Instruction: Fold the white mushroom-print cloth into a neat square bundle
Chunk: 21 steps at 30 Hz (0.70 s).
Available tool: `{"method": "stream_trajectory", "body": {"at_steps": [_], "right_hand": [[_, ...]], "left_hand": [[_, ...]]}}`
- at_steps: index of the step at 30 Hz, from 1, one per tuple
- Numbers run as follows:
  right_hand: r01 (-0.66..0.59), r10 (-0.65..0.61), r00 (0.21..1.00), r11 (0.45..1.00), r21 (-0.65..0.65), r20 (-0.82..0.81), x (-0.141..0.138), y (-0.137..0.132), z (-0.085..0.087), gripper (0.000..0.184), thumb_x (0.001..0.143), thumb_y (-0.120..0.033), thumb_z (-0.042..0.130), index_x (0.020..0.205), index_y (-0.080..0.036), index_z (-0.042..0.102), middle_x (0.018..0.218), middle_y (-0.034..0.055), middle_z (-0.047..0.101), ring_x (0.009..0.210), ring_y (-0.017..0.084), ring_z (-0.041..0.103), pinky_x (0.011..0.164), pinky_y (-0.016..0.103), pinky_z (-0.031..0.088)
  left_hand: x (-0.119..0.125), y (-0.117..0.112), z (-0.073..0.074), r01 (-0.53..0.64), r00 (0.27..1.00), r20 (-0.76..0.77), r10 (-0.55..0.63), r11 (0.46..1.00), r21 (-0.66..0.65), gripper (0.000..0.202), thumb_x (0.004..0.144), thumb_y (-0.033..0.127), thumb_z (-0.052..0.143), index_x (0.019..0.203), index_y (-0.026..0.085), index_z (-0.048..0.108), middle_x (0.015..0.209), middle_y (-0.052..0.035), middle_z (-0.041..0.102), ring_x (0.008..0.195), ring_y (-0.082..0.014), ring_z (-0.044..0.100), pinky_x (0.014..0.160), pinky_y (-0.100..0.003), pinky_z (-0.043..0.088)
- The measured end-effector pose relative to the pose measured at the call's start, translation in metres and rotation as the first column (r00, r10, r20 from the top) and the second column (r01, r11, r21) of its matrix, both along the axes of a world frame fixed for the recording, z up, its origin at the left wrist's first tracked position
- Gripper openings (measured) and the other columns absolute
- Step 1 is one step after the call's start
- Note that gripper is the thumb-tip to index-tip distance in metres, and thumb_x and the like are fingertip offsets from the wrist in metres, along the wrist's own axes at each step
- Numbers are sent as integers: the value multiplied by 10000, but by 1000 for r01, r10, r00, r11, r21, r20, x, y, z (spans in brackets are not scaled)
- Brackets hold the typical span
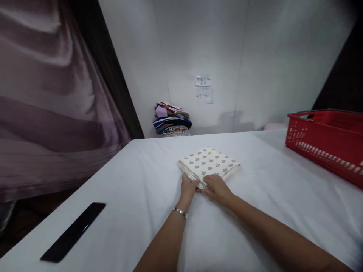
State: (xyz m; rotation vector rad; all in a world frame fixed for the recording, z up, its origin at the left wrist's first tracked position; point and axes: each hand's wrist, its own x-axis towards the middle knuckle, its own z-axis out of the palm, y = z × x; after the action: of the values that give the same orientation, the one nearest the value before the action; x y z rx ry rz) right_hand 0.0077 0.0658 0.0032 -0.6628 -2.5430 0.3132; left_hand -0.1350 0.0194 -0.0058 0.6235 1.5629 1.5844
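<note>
Folded patterned cloth (208,160) lies mid-width on the white table (136,200), toward the far edge, one corner facing the person; left hand (189,187) pinches its near-left edge by that corner, right hand (219,189) grips at the corner just beside it. Sideways spacing is wide: black flat object (74,232) sits near the left table edge, red basket (326,139) well apart on the right. Fabric stack (172,120) stands past the far edge, by the wall.

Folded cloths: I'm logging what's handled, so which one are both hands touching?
The grey-patterned white cloth on the table; the others lie in the pile near the wall.
</note>
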Motion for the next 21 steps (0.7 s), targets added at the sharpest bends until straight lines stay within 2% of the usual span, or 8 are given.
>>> {"method": "stream_trajectory", "body": {"at_steps": [5,10,15,21], "right_hand": [[0,1,1000,998,61,-14,3,-2,-13,256,830,-229,510,1075,-183,571,1112,96,595,1048,219,506,894,362,363],[35,-29,993,998,48,-117,2,2,-22,244,872,-238,442,1060,-184,587,1082,94,624,1022,212,539,889,359,394],[10,-3,997,996,85,-78,-1,5,-16,254,861,-236,449,1049,-139,590,1072,125,620,994,234,536,883,371,402],[77,-84,986,996,-49,-144,-3,9,-11,231,883,-264,402,956,-193,609,956,69,636,893,198,553,791,315,430]], "left_hand": [[1,-2,-2,-13,1000,-23,13,1000,12,671,658,141,670,1227,201,320,903,-57,641,594,-120,614,434,-197,482],[0,-2,-3,8,999,-31,-7,1000,21,666,662,160,645,1234,208,306,883,-45,639,597,-121,615,451,-197,486],[1,-3,-3,6,998,-66,-5,1000,16,621,667,174,643,1210,206,343,902,-51,632,617,-121,618,456,-184,479],[1,-3,-6,13,995,-98,-11,1000,27,569,690,214,651,1182,197,366,919,-63,630,660,-140,628,457,-200,492]]}}
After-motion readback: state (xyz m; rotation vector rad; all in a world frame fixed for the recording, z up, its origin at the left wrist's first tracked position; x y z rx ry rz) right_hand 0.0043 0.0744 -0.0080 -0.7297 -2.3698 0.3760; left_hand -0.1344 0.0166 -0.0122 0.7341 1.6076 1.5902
